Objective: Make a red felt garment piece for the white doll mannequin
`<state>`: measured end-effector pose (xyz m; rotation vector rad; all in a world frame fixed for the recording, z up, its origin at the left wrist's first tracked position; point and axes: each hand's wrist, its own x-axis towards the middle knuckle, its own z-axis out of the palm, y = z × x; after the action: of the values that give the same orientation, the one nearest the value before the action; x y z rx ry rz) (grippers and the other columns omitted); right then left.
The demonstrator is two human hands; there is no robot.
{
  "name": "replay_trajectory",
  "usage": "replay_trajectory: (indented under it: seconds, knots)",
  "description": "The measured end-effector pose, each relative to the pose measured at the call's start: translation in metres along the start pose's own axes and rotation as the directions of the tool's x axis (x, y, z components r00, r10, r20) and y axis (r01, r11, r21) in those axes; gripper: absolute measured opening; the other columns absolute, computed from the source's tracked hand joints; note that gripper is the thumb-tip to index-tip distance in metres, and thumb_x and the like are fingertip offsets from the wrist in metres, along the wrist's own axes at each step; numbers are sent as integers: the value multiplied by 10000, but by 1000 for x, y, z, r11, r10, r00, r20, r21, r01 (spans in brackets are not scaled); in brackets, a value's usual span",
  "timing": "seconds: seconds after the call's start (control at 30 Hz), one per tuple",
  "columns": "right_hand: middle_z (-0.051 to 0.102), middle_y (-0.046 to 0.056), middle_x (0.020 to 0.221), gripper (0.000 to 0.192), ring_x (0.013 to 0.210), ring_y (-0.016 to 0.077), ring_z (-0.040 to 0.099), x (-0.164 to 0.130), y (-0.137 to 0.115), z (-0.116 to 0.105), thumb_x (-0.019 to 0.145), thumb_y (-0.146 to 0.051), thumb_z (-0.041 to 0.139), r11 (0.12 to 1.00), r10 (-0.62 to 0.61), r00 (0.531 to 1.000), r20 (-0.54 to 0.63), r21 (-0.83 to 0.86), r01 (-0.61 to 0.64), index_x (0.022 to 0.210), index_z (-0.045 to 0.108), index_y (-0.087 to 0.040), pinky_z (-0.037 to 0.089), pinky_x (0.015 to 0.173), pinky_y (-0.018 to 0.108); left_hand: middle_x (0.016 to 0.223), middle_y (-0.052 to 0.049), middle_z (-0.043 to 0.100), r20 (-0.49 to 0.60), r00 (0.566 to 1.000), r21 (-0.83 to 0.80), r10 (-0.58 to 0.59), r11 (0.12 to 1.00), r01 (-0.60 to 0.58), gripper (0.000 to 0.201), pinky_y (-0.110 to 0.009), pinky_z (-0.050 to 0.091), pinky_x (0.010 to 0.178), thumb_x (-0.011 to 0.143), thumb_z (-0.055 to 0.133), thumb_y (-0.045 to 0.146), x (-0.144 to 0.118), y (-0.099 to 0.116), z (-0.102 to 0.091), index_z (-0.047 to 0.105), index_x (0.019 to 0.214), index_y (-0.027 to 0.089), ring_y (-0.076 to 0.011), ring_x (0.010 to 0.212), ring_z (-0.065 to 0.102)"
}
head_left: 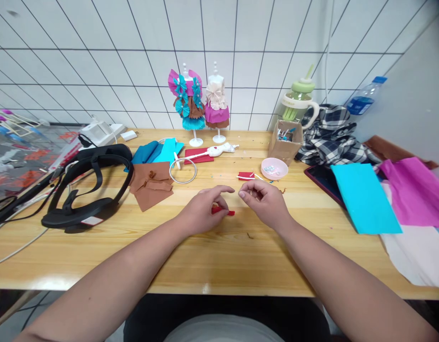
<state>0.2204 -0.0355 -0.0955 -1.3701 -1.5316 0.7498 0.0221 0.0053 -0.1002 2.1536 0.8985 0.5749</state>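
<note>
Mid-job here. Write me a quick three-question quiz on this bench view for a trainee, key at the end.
1. Which thing is nearest the left hand: (a) a red strip, (b) the black headset, (c) the green-lidded bottle?
2. True or false: the pink bowl sits in front of the cardboard box.
3. How many dressed mannequins stand upright at the back of the table?

Key: 1. a; 2. true; 3. two.

Bright light glares faintly on the table (219, 266), and picture edges stretch.
</note>
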Motion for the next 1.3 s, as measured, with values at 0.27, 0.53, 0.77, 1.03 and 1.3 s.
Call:
replay_trajectory:
  seconds: [0.27,0.53,0.77,1.03,1.3]
  knots:
    - [469,-39,520,185,499,108,351,-3,4,15,740,-377,664,983,178,974,138,13,-182,758,708,-198,275,475,255,755,-8,727,-100,938,-356,-331,893,277,429,-279,471,688,719,715,281,6,-1,-1,502,1085,215,-175,707,674]
    - [577,-16,622,149,539,104,417,-4,9,24,736,-328,663,990,140,989,45,-24,-140,762,709,-190,330,518,238,734,3,714,-106,926,-469,-362,839,275,445,-263,459,668,706,727,298,6,5,0,489,1068,199,-157,683,662]
    - [609,-11,684,113,546,98,425,-4,8,23,745,-295,664,990,116,993,22,-81,-114,760,705,-191,351,536,240,758,-10,722,-92,943,-503,-320,832,234,455,-270,472,686,712,747,322,5,3,1,491,1068,200,-166,723,678]
    - [624,-5,733,100,561,95,438,-5,5,22,765,-280,664,993,57,998,12,-100,-55,775,709,-191,371,560,243,770,-10,724,-126,952,-417,-278,886,204,459,-300,484,746,722,747,314,4,4,1,488,1085,202,-172,749,685]
    - [641,-7,739,278,518,83,425,-3,11,18,713,-398,712,975,213,970,116,39,-219,898,705,-191,348,517,237,765,12,713,-150,974,-330,-168,938,111,449,-339,469,886,754,723,254,2,3,-1,472,1125,220,-173,823,694]
